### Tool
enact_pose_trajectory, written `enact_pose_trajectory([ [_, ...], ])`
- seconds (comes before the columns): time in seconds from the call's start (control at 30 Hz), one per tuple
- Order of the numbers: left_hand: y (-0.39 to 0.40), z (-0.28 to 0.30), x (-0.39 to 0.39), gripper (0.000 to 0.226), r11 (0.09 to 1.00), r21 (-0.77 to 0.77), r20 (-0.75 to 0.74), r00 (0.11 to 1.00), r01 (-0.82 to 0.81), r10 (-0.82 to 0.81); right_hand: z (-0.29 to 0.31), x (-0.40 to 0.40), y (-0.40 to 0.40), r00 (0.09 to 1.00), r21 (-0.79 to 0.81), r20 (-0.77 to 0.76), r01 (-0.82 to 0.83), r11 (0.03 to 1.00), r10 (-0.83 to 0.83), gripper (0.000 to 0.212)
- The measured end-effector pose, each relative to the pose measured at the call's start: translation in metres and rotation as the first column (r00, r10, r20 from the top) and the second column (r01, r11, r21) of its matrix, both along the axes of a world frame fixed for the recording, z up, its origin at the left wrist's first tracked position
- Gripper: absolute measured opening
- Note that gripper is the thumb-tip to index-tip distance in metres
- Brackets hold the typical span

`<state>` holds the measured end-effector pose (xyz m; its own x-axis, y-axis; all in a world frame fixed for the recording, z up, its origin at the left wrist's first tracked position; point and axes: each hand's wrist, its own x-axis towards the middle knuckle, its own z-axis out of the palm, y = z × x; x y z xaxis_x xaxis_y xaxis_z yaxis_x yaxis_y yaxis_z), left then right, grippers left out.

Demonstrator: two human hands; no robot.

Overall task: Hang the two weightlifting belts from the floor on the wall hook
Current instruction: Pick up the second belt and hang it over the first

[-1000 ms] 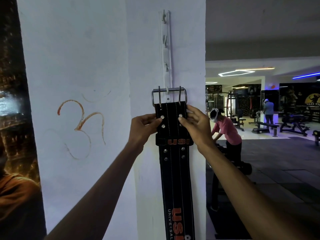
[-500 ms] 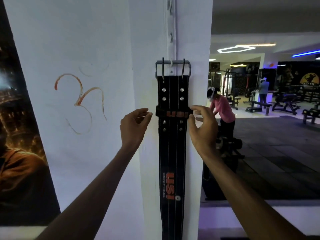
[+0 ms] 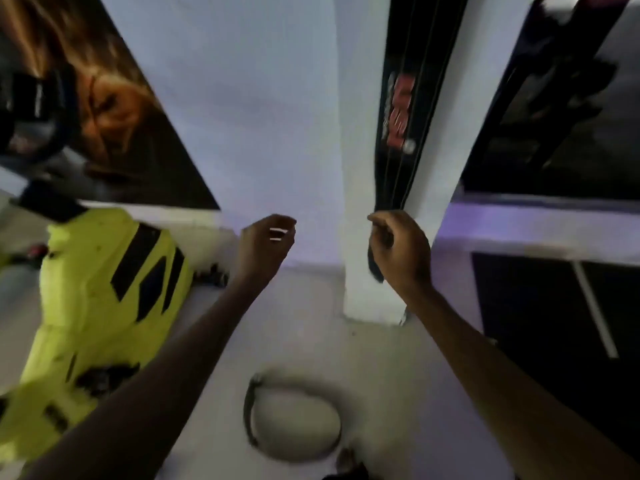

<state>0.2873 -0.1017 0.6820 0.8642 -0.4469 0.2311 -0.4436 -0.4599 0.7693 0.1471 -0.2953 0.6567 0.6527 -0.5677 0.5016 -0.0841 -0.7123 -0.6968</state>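
One black weightlifting belt (image 3: 405, 98) with red lettering hangs down the white pillar (image 3: 363, 202); its top and the wall hook are out of view. The second belt (image 3: 251, 410) lies coiled in a ring on the pale floor below my arms. My left hand (image 3: 266, 247) hovers left of the pillar, fingers loosely curled, holding nothing. My right hand (image 3: 401, 251) is in front of the hanging belt's lower tip, fingers loosely curled; it does not seem to grip the belt. The frame is blurred.
A bright yellow-green object with black patches (image 3: 104, 289) lies on the floor at the left. A large poster (image 3: 104, 116) covers the wall above it. Dark panels (image 3: 554, 116) lie right of the pillar.
My view has dropped from the belt's buckle down to the floor. Both hands have come off the hung belt and moved lower. The coiled second belt is now in sight.
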Motion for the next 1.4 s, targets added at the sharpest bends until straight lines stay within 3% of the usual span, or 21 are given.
enact_pose_trajectory([
  [0.17,0.111,-0.122,-0.030,0.010,0.981,0.175,-0.184,0.976,-0.083,0.115,-0.120,-0.011,0.084,0.933,0.121,-0.323,-0.123,0.985,0.156,0.022],
  [0.37,0.235,-0.261,-0.042,0.013,0.910,0.366,-0.473,0.803,-0.193,0.361,-0.273,0.009,0.201,0.735,0.324,-0.602,-0.134,0.936,0.314,0.029],
  [0.53,0.330,-0.385,-0.012,0.017,0.870,0.463,-0.535,0.729,-0.170,0.427,-0.416,0.049,0.311,0.543,0.427,-0.738,-0.083,0.901,0.400,0.033],
  [0.7,0.403,-0.580,-0.003,0.015,0.833,0.536,-0.543,0.699,-0.137,0.464,-0.625,0.100,0.402,0.384,0.452,-0.789,-0.168,0.876,0.480,0.035],
  [0.77,0.419,-0.644,-0.008,0.013,0.805,0.579,-0.530,0.689,-0.132,0.494,-0.699,0.119,0.424,0.375,0.427,-0.806,-0.166,0.889,0.457,0.033],
  [0.87,0.442,-0.738,-0.017,0.016,0.777,0.607,-0.535,0.637,-0.167,0.555,-0.798,0.151,0.457,0.434,0.355,-0.820,-0.126,0.926,0.374,0.043],
  [0.97,0.459,-0.807,-0.033,0.024,0.765,0.627,-0.544,0.621,-0.146,0.564,-0.863,0.170,0.485,0.483,0.373,-0.807,-0.026,0.928,0.338,0.046],
  [1.07,0.463,-0.833,-0.043,0.027,0.767,0.624,-0.573,0.580,-0.151,0.580,-0.891,0.179,0.497,0.508,0.374,-0.808,0.049,0.926,0.299,0.034],
  [1.17,0.452,-0.820,-0.043,0.032,0.791,0.560,-0.613,0.518,-0.247,0.596,-0.874,0.181,0.486,0.511,0.442,-0.809,0.202,0.874,0.291,0.034],
  [1.3,0.417,-0.747,-0.030,0.031,0.842,0.399,-0.615,0.575,-0.363,0.539,-0.783,0.156,0.449,0.554,0.619,-0.717,0.226,0.752,0.424,0.021],
  [1.4,0.377,-0.669,-0.011,0.030,0.878,0.342,-0.652,0.588,-0.335,0.478,-0.681,0.125,0.416,0.623,0.741,-0.599,0.190,0.644,0.504,0.035],
])
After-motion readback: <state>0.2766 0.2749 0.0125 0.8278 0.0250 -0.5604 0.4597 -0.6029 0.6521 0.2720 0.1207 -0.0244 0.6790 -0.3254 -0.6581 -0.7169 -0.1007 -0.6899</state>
